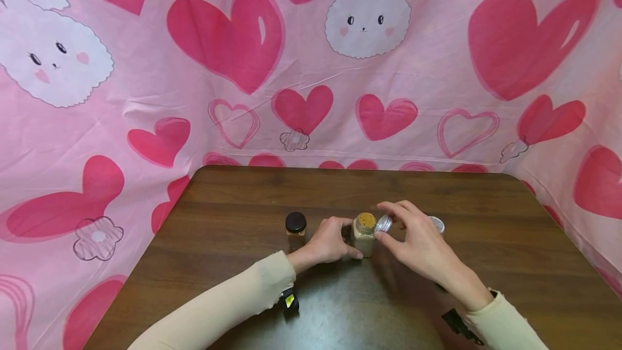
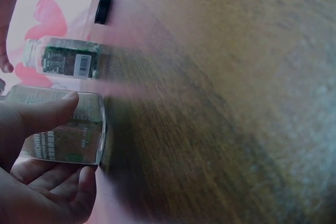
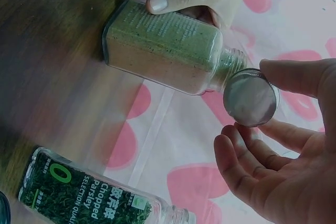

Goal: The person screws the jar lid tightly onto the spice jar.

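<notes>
My left hand grips a square glass spice jar standing upright on the table, thumb along one side. Its mouth is uncovered, and yellow-brown powder shows at the top; in the right wrist view the jar looks greenish and tan through the glass. Close beside that mouth, my right hand pinches a round silver lid between thumb and fingers, tilted on edge. A chopped parsley jar, its threaded neck uncapped, stands near the right hand, which mostly hides it in the head view.
Left of my left hand stands a jar with a black lid. A loose black cap lies on the wooden table past the parsley jar. Pink heart-printed cloth hangs behind the table and along its sides.
</notes>
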The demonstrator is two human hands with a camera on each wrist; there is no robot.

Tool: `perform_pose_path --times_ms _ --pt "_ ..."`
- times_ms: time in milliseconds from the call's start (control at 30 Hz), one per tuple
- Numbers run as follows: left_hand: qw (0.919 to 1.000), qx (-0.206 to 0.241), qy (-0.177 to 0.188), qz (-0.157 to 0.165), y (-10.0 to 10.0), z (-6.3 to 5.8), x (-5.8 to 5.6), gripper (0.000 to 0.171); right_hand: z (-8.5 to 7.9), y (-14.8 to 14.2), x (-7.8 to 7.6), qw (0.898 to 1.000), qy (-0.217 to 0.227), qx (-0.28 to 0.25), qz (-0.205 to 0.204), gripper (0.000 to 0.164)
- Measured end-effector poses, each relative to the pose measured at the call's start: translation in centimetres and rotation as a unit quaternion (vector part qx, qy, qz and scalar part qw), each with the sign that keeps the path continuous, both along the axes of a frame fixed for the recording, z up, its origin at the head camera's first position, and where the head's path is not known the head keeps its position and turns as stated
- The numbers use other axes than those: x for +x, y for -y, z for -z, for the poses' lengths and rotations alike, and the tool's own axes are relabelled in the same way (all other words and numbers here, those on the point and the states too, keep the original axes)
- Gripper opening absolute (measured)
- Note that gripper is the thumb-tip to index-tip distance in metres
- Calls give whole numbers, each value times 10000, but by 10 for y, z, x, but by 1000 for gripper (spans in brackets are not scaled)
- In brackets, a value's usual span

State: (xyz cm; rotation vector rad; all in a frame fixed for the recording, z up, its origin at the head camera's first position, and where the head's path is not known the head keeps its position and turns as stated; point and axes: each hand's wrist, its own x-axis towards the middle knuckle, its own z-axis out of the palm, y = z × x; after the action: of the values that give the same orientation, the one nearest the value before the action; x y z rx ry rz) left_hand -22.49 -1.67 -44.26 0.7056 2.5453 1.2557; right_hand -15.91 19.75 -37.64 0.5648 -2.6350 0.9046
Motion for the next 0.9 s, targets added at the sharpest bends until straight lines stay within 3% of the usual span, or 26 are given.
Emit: perform_pose_path --times_ms 900 --pt "10000 -44 -21 9 0 3 -4 65 0 7 -10 9997 -207 -74 -114 50"
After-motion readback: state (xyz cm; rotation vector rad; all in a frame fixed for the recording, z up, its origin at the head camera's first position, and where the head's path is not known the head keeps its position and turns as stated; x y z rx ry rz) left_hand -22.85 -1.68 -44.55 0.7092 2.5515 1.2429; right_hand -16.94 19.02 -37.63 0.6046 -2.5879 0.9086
